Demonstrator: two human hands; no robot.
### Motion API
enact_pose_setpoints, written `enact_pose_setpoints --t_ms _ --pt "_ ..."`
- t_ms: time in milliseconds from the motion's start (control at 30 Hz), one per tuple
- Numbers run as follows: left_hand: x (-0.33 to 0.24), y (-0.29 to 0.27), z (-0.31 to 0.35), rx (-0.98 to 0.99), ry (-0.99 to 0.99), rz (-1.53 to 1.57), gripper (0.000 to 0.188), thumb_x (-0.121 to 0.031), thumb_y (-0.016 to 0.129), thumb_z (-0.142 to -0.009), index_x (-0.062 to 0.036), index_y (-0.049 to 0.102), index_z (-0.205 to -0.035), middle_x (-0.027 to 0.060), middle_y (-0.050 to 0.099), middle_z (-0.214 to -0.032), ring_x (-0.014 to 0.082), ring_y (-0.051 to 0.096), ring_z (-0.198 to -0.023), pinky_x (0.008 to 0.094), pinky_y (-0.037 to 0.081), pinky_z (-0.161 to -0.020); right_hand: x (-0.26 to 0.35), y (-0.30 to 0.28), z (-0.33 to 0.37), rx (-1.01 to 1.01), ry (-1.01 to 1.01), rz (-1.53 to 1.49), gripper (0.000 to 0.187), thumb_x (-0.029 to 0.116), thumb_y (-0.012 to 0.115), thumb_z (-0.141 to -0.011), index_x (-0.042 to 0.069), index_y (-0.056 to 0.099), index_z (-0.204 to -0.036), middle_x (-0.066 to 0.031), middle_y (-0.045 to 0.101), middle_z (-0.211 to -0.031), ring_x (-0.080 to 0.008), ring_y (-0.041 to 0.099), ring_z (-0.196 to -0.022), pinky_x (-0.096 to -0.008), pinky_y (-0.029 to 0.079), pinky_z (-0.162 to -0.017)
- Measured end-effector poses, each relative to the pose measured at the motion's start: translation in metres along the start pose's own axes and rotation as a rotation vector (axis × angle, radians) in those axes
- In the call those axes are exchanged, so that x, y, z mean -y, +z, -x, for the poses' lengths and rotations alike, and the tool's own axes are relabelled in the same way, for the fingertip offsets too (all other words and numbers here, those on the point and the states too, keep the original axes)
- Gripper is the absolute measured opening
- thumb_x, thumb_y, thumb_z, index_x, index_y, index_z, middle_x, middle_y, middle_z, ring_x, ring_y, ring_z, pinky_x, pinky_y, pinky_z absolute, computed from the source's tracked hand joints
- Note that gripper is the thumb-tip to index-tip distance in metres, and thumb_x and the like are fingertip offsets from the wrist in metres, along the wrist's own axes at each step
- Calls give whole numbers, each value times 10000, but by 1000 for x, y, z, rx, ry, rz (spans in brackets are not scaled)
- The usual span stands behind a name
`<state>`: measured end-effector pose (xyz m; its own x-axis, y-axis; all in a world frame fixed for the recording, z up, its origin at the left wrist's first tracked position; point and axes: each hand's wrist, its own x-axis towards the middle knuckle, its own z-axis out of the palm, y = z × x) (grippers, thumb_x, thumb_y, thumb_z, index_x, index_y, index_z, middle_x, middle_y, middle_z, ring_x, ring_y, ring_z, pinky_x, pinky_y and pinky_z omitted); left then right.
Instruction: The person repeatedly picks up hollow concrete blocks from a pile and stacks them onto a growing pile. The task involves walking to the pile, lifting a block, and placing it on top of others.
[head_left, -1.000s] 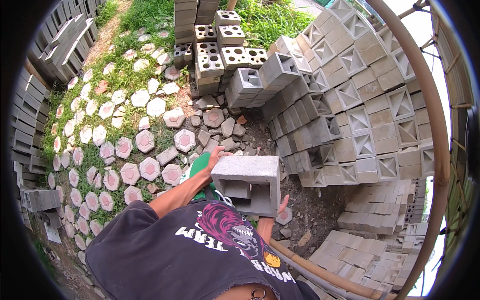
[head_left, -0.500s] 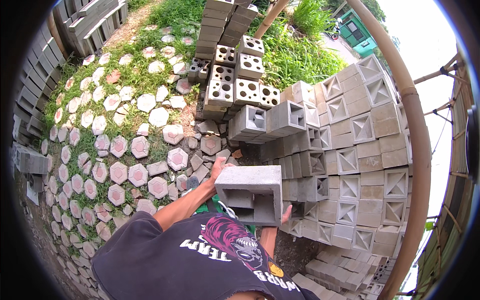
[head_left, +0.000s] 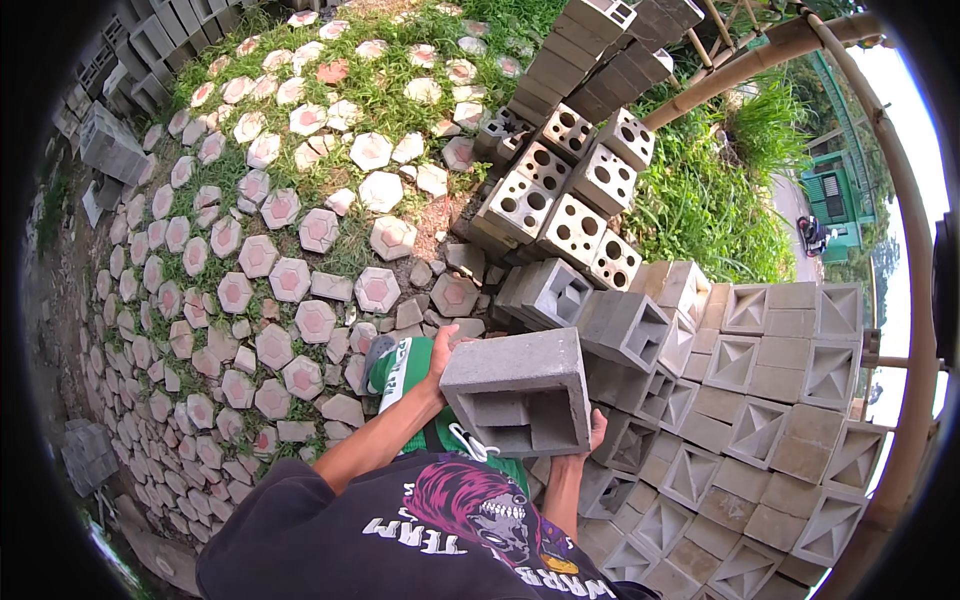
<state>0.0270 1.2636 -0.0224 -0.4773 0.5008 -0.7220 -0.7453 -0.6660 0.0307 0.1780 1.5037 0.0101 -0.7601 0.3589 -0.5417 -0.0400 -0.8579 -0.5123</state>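
Note:
A grey hollow concrete block is carried in front of my body, its open cavity facing up toward me. My left hand presses on the block's left end, fingers stretched along the far corner. At the opposite end, my right hand grips the lower right edge, partly hidden behind the block. Just beyond it to the right stands a row of similar hollow grey blocks, apart from the carried one.
Blocks with round holes are piled ahead. Stacked decorative blocks fill the right side beside a bamboo pole. Hexagonal pavers lie in grass on the left. Rubble litters the ground near my foot.
My view has turned, so the stacks appear shifted and tilted. The block stays between both hands, a little farther right in the picture. More of my green shorts and left leg shows.

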Motion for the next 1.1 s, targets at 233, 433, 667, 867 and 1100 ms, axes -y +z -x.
enact_pose_setpoints --t_ms 233,433,667,867,1100 --pt "33 26 -1 -116 -76 43 322 -301 562 -821 -67 580 -1042 88 612 -968 235 596 -916 385 479 -831 38 -34 -21 -210 147 8 450 272 457 -800 -76 629 -1027 -190 673 -989 -298 658 -859 -372 520 -800" --pt "42 51 -55 -324 -85 -35 397 -204 600 -776 -93 501 -1144 90 560 -1066 254 558 -1005 415 458 -882 26 -74 -53 -425 145 -145 408 248 469 -792 -67 651 -976 -166 685 -957 -270 663 -827 -358 527 -770" --pt "45 47 -242 -380 -105 -322 454 -200 582 -781 -51 468 -1193 123 555 -1079 264 555 -1022 410 456 -891 -37 -154 -166 -612 -3 -397 390 274 487 -800 -28 656 -981 -145 683 -957 -275 652 -851 -376 518 -812" --pt "55 28 -418 -240 -112 -547 488 -212 578 -801 -14 456 -1231 125 563 -1089 233 562 -1011 367 463 -885 -85 -209 -293 -693 -173 -492 452 319 417 -869 -6 591 -1130 -161 605 -1159 -312 579 -1051 -448 465 -921" --pt "73 25 -539 -214 -141 -660 354 -189 581 -808 12 563 -1098 109 599 -1043 218 579 -958 345 466 -862 -103 -245 -382 -863 -187 -588 548 421 234 -966 56 472 -1298 -145 500 -1303 -332 478 -1197 -493 393 -1000"
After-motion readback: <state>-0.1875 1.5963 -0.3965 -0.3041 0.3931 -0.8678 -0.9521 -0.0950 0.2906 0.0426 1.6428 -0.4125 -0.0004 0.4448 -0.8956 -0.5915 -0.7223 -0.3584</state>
